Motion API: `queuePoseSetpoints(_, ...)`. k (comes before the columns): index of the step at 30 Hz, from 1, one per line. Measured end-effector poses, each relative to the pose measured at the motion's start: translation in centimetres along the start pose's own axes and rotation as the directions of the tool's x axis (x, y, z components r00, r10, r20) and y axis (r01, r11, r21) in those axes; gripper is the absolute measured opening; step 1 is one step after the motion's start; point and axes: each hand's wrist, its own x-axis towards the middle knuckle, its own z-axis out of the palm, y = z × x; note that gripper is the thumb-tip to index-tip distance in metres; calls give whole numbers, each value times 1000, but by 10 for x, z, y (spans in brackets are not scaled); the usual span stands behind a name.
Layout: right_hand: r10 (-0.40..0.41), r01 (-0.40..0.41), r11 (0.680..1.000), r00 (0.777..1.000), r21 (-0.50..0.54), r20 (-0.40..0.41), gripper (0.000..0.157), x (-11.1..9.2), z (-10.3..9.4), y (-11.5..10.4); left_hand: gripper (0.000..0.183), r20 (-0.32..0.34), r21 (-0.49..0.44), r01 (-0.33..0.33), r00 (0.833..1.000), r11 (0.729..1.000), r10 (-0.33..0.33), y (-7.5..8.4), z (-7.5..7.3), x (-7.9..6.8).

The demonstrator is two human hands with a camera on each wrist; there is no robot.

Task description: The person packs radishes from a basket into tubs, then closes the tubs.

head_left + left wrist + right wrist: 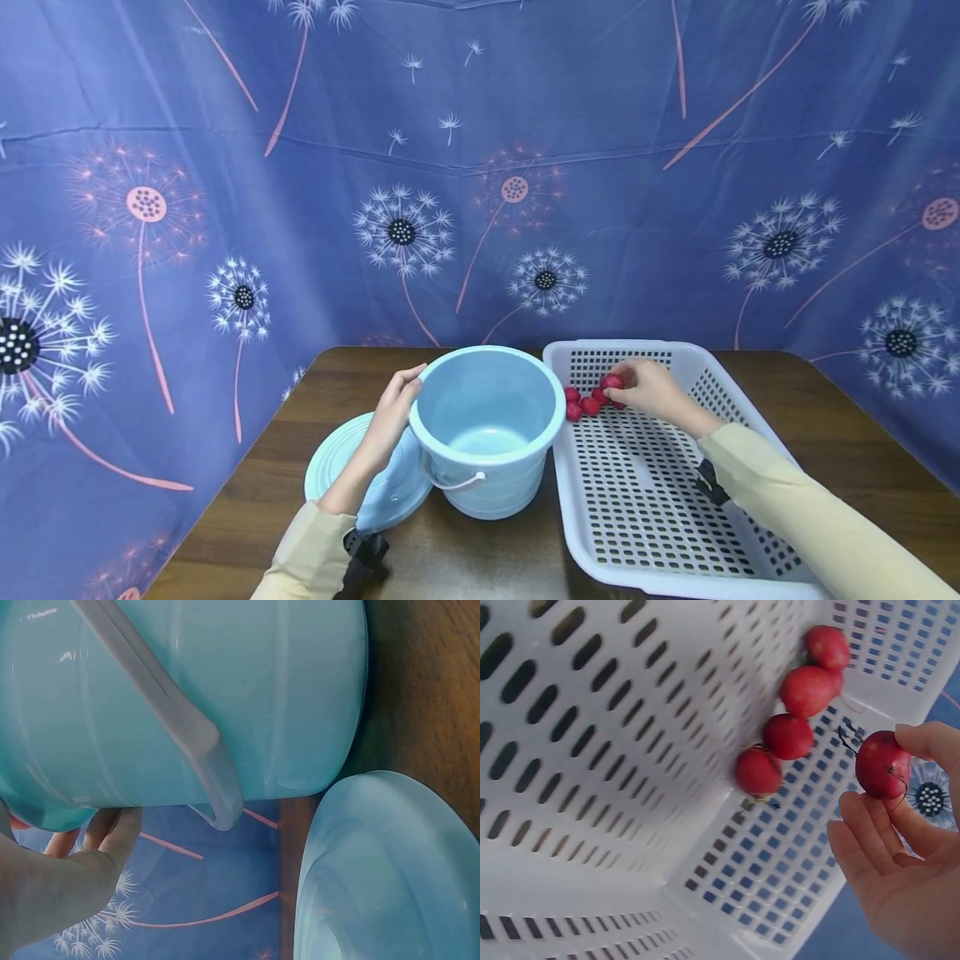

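A light-blue bucket (487,475) stands upright in the middle of the table, its inside bare. My left hand (392,410) holds the bucket's left rim, with several fingertips against its outer side in the left wrist view. In the right wrist view, my right hand (907,847) pinches a red radish (883,766) with thin roots between thumb and fingers. That hand is over the far left part of a white plastic basket (573,508). Several more radishes (787,736) lie in a row along the basket's wall, apart from the held one.
A light-blue round lid (337,454) lies left of the bucket, partly under my left forearm. The bucket's handle (453,483) hangs down at the front. The basket stands close to the bucket's right side on the brown wooden table (480,558). A blue patterned cloth (480,108) hangs behind.
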Motion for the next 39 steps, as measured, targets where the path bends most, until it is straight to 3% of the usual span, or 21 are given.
queuePoseSetpoints(25, -84, 91, 994, 992, 66, -94, 35, -1, -26, -23, 42, 12, -14, -1, 1000, 1000, 1, 0, -1, 1)
queuePoseSetpoints(39, -125, 138, 986, 984, 97, -123, 38, -8, -37, -58, 42, 13, -19, 8, 1000, 1000, -8, 0, -1, 2)
